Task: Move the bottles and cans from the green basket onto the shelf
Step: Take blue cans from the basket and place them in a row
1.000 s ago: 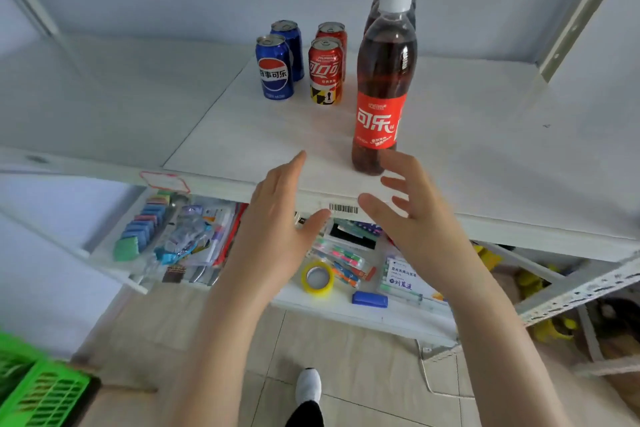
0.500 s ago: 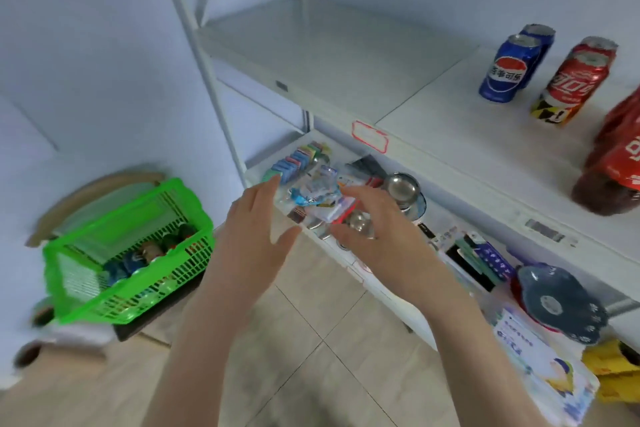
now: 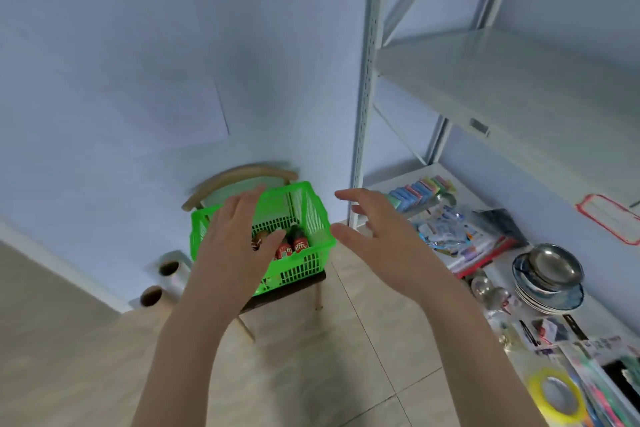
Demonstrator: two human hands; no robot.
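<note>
A green basket point(image 3: 311, 218) stands on a wooden chair point(image 3: 242, 173) against the wall. Inside it lie dark cola bottles with red labels point(image 3: 299, 243); part of the contents is hidden behind my left hand. My left hand point(image 3: 235, 246) hovers over the basket's front left with fingers spread, holding nothing. To the right of the basket, my right hand point(image 3: 377, 236) is open too and empty. The white metal shelf point(image 3: 502, 80) rises at the right; its upper board shows bare here.
The lower shelf board holds sponges point(image 3: 419, 189), packets, stacked bowls point(image 3: 550, 274) and a yellow tape roll point(image 3: 556, 395). Two cardboard rolls point(image 3: 159, 282) lie on the floor left of the chair. A shelf upright point(image 3: 363, 80) stands just right of the basket.
My view has swung left from the shelf with its cans and bottle to the basket. Both hands have come away from the shelf and now reach toward the basket, still empty.
</note>
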